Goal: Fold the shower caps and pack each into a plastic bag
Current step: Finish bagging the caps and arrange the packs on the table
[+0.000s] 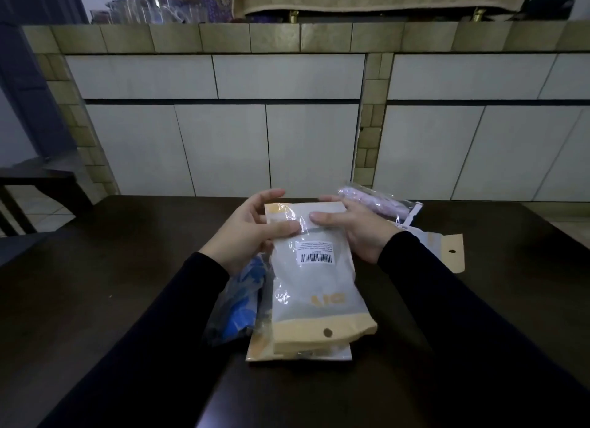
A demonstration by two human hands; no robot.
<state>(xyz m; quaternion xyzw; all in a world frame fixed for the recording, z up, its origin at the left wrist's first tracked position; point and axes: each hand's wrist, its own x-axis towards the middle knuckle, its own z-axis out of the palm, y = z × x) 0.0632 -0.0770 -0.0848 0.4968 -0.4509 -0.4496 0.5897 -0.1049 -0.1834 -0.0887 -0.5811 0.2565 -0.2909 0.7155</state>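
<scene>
- Two dark sleeves (134,338) enter from the lower corners of the frame and meet at centre over a dark wooden table (79,284).
- Nearest, low at centre, a flat plastic bag (300,354) with a yellow band lies on the table, mostly covered by the packet above it.
- Just left of that, a blue patterned shower cap (244,306) sits bunched, seemingly in clear film; it looks soft and crumpled.
- At centre, the held packet (314,280) carries a barcode label and a yellow header with a punched hole; something grey, probably a folded cap, fills it.
- The left hand (252,229) grips the packet's upper left edge, thumb on top, fingers curled behind.
- The right hand (351,226) pinches the upper right edge, thumb pressing the front, its fingers spread at the far edge.
- Judged by look, the packet is light, limp and slick; it is best taken at the stiffer sealed end, flattening the soft filling while closing the flap.
- Right of centre, another yellow-edged bag (443,252) lies flat.
- Farther back, a pink cap in its clear bag (380,204) rests near the table's far edge.
</scene>
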